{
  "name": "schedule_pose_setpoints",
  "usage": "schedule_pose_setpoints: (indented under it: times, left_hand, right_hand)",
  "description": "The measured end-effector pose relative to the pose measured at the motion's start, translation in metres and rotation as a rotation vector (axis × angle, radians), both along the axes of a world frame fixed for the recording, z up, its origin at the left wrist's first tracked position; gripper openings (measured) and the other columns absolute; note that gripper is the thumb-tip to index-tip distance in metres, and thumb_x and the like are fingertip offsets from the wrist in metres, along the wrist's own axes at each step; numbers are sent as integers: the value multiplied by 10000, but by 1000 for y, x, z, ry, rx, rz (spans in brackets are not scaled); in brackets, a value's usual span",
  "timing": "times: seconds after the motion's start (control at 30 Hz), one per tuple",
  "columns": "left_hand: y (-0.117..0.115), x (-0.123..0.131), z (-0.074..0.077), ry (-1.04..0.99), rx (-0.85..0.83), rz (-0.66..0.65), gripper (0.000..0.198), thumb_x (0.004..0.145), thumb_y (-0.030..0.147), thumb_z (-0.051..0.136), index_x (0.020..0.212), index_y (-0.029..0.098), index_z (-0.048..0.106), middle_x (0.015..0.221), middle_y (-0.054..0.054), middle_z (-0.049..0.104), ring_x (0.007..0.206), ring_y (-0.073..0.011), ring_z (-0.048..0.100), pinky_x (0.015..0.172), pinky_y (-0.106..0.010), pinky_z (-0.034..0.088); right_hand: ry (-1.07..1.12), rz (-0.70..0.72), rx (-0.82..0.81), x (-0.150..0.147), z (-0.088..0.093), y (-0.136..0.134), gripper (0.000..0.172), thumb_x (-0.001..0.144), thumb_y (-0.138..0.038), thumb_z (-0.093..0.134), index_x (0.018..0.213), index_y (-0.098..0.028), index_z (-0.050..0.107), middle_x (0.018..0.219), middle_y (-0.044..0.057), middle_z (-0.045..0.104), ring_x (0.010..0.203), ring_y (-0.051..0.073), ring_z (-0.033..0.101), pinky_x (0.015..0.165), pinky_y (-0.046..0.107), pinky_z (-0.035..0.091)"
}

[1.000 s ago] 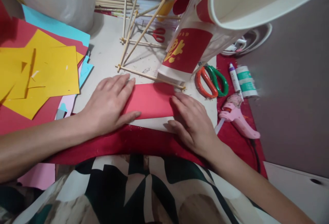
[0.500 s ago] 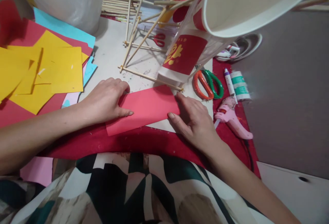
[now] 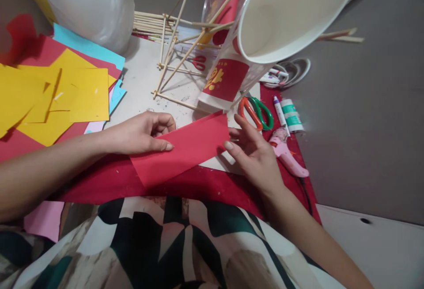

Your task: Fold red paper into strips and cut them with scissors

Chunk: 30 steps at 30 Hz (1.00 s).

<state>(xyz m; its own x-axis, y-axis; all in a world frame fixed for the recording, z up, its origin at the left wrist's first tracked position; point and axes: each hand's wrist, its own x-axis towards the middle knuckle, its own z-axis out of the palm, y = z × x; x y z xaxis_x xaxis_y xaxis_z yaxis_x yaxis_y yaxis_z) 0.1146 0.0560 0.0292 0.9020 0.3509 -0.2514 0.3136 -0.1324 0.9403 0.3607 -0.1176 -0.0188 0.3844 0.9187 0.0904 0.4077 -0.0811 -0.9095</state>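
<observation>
A strip of red paper (image 3: 188, 147), seemingly folded, is lifted at a slant over the near edge of the white board (image 3: 135, 85). My left hand (image 3: 145, 134) pinches its left end, thumb on top and fingers curled behind. At the other end is my right hand (image 3: 255, 156), fingers apart; its thumb tip is right by the paper's edge, and whether it touches I cannot tell. Just beyond the paper stands a frame of wooden sticks (image 3: 179, 100), with a large paper cup (image 3: 228, 79) beside it.
Yellow paper sheets (image 3: 89, 94) overlap red and blue ones at left. Scissors with orange and green handles (image 3: 265, 114), a marker (image 3: 280, 112) and a pink glue gun (image 3: 288, 156) lie at right on the red cloth (image 3: 109, 183). Small red scissors (image 3: 198, 62) are behind the frame.
The red paper has been raised off the board and tilted. My right hand has loosened and opened at its right end, while my left hand keeps its pinch. The view has shifted slightly.
</observation>
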Motion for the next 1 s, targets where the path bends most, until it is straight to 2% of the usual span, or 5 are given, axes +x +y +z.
schedule_pose_setpoints:
  times: [0.13, 0.3, 0.5, 0.73, 1.0]
  left_hand:
    - [1, 0, 0, -31, -182, -34, 177, 786, 270, 768, 879, 175, 652, 799, 16, 686, 683, -115, 605, 635, -221, 469]
    - [4, 0, -4, 2, -192, 18, 167, 776, 314, 792, 841, 176, 724, 683, 31, 668, 571, -89, 578, 529, -173, 430]
    - [11, -1, -7, 59, -467, 90, 249, 708, 334, 867, 892, 179, 803, 851, -50, 790, 680, -177, 726, 618, -248, 565]
    - [15, -1, -15, -190, -619, 258, 385, 727, 365, 882, 1023, 133, 797, 954, -119, 808, 935, -263, 768, 1002, -458, 557]
    - [2, 0, -8, -128, -672, 109, 250, 715, 242, 893, 915, 146, 778, 854, -58, 797, 758, -179, 746, 787, -307, 613]
  right_hand:
    - [247, -2, -21, -4, 9, 2, 568, 775, -504, 848, 1278, -274, 717, 1195, 73, 784, 1116, 264, 734, 938, 398, 619]
    - [481, -65, -211, -9, 14, 1, 368, 672, -517, 907, 860, -214, 817, 763, 33, 800, 594, 194, 722, 507, 291, 597]
    - [417, -183, -32, -5, 14, 4, 388, 613, -538, 928, 772, -208, 802, 551, -18, 696, 370, 115, 539, 343, 236, 466]
    - [366, -233, 114, 4, 8, 2, 329, 715, -532, 873, 757, -225, 762, 567, -28, 671, 371, 100, 521, 329, 222, 447]
    - [296, -231, 222, 12, -3, 1, 255, 793, -498, 822, 808, -256, 743, 639, -21, 687, 423, 121, 532, 387, 264, 447]
